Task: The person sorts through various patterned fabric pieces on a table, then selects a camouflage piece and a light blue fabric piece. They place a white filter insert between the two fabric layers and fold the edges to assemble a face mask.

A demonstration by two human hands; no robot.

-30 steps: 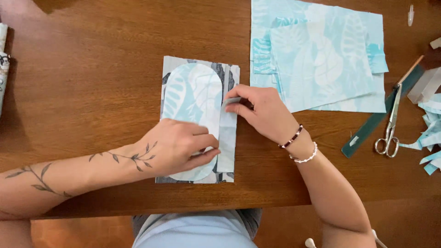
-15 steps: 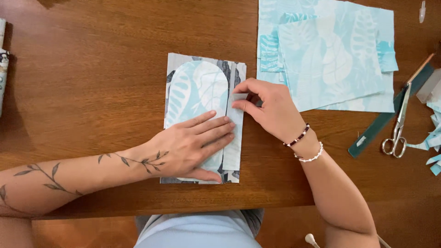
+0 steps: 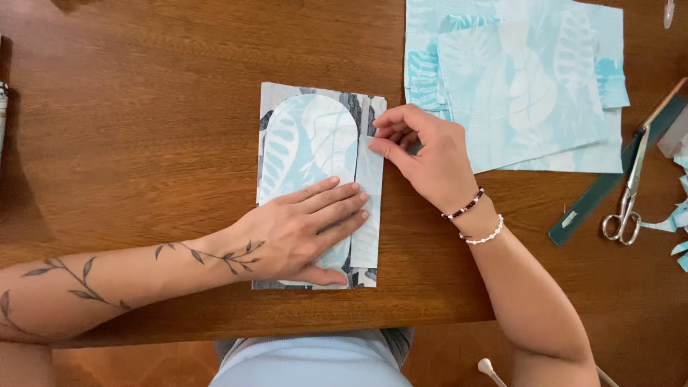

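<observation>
The left hand (image 3: 304, 233) is lying flat, fingers spread and pressing down on a light blue leaf-print arch piece (image 3: 312, 143) that is resting on a grey-backed fabric rectangle (image 3: 276, 93) near the front edge of the wooden table (image 3: 143, 107). The right hand (image 3: 423, 154) is sitting at the rectangle's upper right edge, its fingertips drawn together and pinching the top of a narrow pale strip (image 3: 370, 208) that is running down the right side of the arch piece; whether the strip is a folded edge or a separate piece, I cannot tell. The left fingertips are just touching this strip lower down. The right wrist is wearing two bead bracelets (image 3: 476, 218), one dark and one white. A stack of pale blue leaf-print fabric pieces (image 3: 523, 86) is lying at the upper right, just beyond the right hand. Further right, scissors (image 3: 631, 193) are lying across a dark green ruler (image 3: 595, 201), with small blue scraps (image 3: 677, 222) sitting at the table's right edge, well apart from both hands.
</observation>
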